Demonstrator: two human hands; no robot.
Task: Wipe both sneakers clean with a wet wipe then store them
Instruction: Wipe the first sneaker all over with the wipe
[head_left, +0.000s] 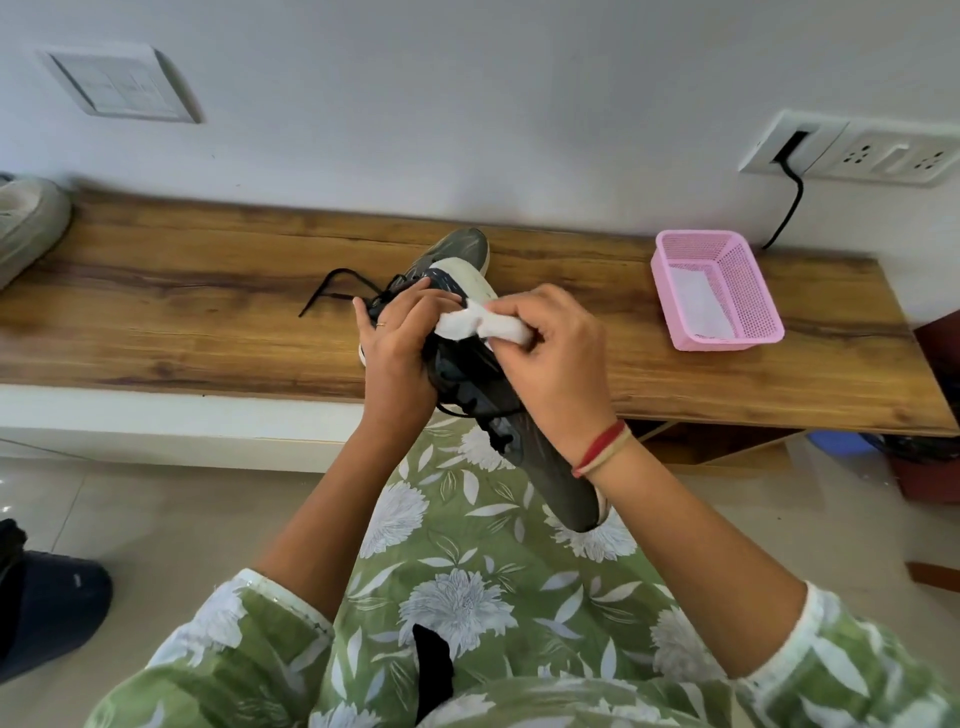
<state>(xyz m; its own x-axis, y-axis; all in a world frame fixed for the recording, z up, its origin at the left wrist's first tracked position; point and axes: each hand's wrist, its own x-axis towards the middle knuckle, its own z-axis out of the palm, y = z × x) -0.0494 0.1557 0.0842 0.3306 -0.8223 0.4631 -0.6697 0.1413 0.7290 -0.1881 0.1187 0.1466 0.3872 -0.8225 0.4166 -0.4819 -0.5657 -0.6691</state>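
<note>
Left hand (397, 353) curls tight round the dark sneaker (483, 395); right hand (556, 364), just beside it, pinches the wet wipe (478, 325) against the heel.

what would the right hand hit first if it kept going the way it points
Likely the held sneaker, where its wipe presses; the left hand lies just beyond, depth unclear.

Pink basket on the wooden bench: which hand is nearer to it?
Right. The right hand, pinching the wipe against the held sneaker, sits just left of the pink basket; the left hand grips the sneaker farther left.
</note>
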